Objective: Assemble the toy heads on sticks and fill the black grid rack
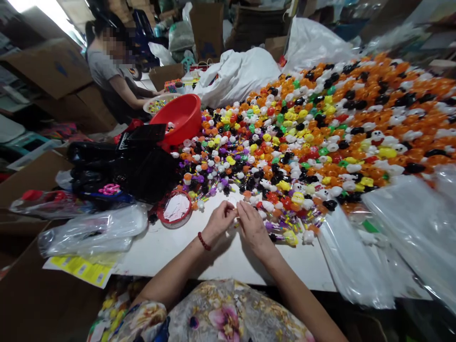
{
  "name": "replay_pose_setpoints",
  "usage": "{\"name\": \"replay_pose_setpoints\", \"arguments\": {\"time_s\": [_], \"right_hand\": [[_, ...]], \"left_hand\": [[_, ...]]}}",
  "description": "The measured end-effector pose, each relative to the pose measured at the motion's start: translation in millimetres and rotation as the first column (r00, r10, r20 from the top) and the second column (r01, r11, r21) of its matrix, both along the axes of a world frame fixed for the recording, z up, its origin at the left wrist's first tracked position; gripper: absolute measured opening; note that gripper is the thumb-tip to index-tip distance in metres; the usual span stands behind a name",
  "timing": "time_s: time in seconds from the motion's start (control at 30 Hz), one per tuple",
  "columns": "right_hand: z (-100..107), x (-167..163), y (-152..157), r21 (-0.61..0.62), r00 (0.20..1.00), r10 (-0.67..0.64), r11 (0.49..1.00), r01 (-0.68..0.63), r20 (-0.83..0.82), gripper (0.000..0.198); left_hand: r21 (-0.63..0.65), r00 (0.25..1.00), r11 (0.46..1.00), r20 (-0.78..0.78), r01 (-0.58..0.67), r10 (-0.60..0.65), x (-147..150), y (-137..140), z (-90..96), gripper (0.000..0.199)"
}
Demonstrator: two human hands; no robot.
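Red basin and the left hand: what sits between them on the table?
Head view: small loose toy pieces, and a round red-rimmed tray nearer the left hand. Red basin sits beyond.

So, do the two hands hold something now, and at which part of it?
The left hand and right hand meet fingertip to fingertip over the white table. They seem to pinch something small between them, but it is hidden, so it cannot be told.
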State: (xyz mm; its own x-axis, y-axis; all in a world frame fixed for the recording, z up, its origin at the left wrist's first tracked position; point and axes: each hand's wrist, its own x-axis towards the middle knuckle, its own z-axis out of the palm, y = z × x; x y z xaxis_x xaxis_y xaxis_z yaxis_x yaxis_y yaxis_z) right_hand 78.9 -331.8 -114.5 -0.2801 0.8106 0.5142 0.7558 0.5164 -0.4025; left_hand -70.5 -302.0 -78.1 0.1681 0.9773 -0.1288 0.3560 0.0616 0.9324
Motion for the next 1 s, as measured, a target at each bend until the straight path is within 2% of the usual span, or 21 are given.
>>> {"name": "replay_pose_setpoints", "arguments": {"time_s": [0.07, 0.13, 0.23, 0.3, 0.37, 0.43, 0.5, 0.57, 0.7, 0.83, 0.9, 1.0], "right_hand": [[-3.0, 3.6, 1.9, -0.027, 1.0, -0.003, 1.0, 0.002, -0.024, 0.056], [-5.8, 9.0, -0.7, -0.062, 0.998, -0.023, 0.998, 0.02, -0.061, 0.055], [-9.0, 16.9, -13.1, -0.115, 0.99, -0.053, 0.993, 0.037, -0.132, 0.052], [-9.7, 19.2, -24.8, -0.152, 0.984, -0.039, 0.988, 0.012, -0.176, 0.049], [-9.6, 18.0, -36.5, -0.199, 0.977, -0.015, 0.98, -0.029, -0.215, 0.046], [-9.9, 14.7, -46.4, -0.253, 0.968, -0.011, 0.966, -0.054, -0.25, 0.046], [-11.7, 12.2, -53.2, -0.288, 0.962, -0.035, 0.956, -0.047, -0.272, 0.048], [-14.8, 12.8, -55.8, -0.286, 0.955, -0.07, 0.958, -0.016, -0.287, 0.051], [-18.1, 21.2, -46.1, -0.183, 0.955, -0.087, 0.982, 0.035, -0.283, 0.052], [-11.2, 20.5, -23.3, -0.022, 0.993, -0.036, 0.999, 0.034, -0.116, 0.067], [-7.6, 14.2, -12.2, 0.033, 0.998, -0.015, 0.999, 0.017, -0.053, 0.073], [-5.3, 2.9, -0.1, 0.055, 0.996, 0.022, 0.998, -0.017, -0.081, 0.073]], "left_hand": [[-0.09, 0.99, 0.994, 0.126, 0.068, -0.056, 4.6, -4.2, 3.4, 0.018], [-0.082, 0.994, 0.996, 0.099, 0.046, -0.038, 4.9, 4.3, 4.5, 0.018], [0.125, 0.986, 0.992, -0.156, -0.034, 0.054, -1.5, 35.9, 2.9, 0.011], [0.283, 0.94, 0.959, -0.32, -0.025, 0.12, -5.5, 60.5, 0.3, 0.022], [0.369, 0.875, 0.929, -0.459, 0.028, 0.156, -6.0, 80.5, -2.8, 0.036], [0.366, 0.79, 0.926, -0.593, 0.094, 0.154, -3.8, 92.4, -5.7, 0.041], [0.322, 0.718, 0.938, -0.682, 0.125, 0.138, -1.5, 95.8, -7.9, 0.036], [0.297, 0.695, 0.946, -0.709, 0.134, 0.124, -0.8, 91.2, -9.4, 0.026], [0.328, 0.757, 0.928, -0.648, 0.177, 0.084, -3.4, 61.8, -7.7, 0.011], [0.337, 0.856, 0.91, -0.515, 0.24, -0.035, -4.5, 22.4, 5.3, 0.006], [0.29, 0.9, 0.925, -0.423, 0.245, -0.106, -4.1, 7.5, 15.3, 0.009], [0.186, 0.952, 0.955, -0.248, 0.23, -0.18, -4.0, -3.4, 29.2, 0.015]]}}
